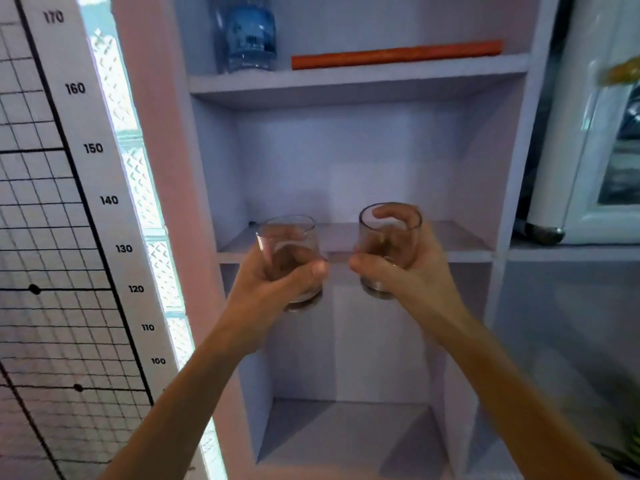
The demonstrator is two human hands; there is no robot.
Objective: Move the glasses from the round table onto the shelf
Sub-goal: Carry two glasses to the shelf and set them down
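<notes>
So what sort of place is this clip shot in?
Probably a home or a mock-up room: a built-in shelf unit holding a water bottle, a height chart on the wall, a white appliance beside it.

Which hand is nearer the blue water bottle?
Left. The left hand is below the bottle, slightly to its right; the right hand sits farther right, under the orange stick.
</notes>
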